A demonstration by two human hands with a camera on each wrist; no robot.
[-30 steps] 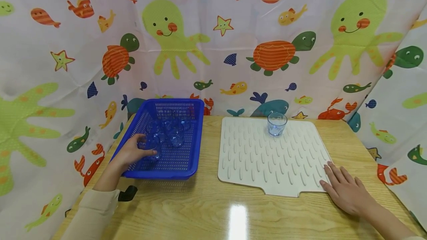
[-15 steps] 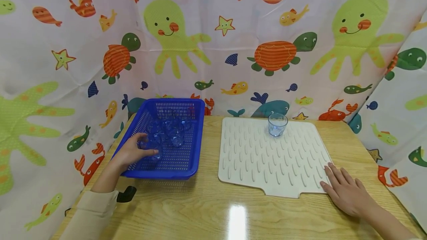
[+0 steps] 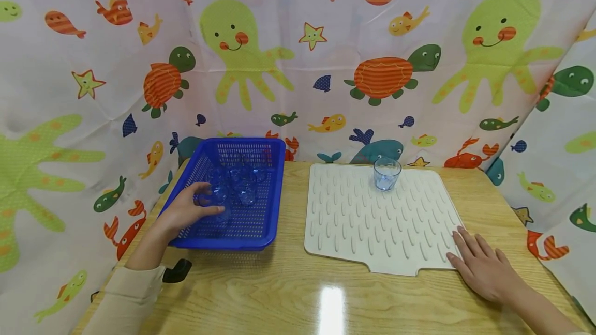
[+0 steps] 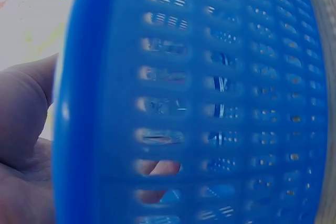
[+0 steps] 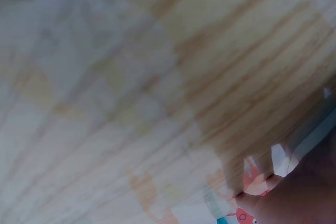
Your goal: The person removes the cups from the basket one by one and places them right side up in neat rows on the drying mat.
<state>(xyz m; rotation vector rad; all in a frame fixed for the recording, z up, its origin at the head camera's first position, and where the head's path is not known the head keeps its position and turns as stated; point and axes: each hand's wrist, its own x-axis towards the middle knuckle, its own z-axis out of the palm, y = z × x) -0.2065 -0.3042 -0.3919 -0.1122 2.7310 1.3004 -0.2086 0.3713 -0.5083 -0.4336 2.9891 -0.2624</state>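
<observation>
My left hand [image 3: 188, 208] reaches over the left rim into a blue plastic basket [image 3: 271, 221]. Its thumb and fingers curve around a clear drinking glass [image 3: 223, 215] near the basket's front; the blue mesh makes the contact hard to see. Several more glasses [image 3: 246, 194] lie farther in. In the left wrist view the basket's slotted wall [image 4: 121, 103] hides most of the fingers. My right hand [image 3: 486, 268] lies flat, fingertips on the right edge of a white ridged drying mat [image 3: 363, 221]. One glass [image 3: 387, 174] stands at the mat's back.
Everything stands on a wooden table [image 3: 279, 293]. A curtain [image 3: 298, 76] printed with sea animals hangs behind and on both sides. A small black object [image 3: 177, 271] sits by the left wrist.
Inside the basket, my left hand has shifted slightly and the glass by its thumb now sits differently. The right hand and the glass on the mat stay put.
</observation>
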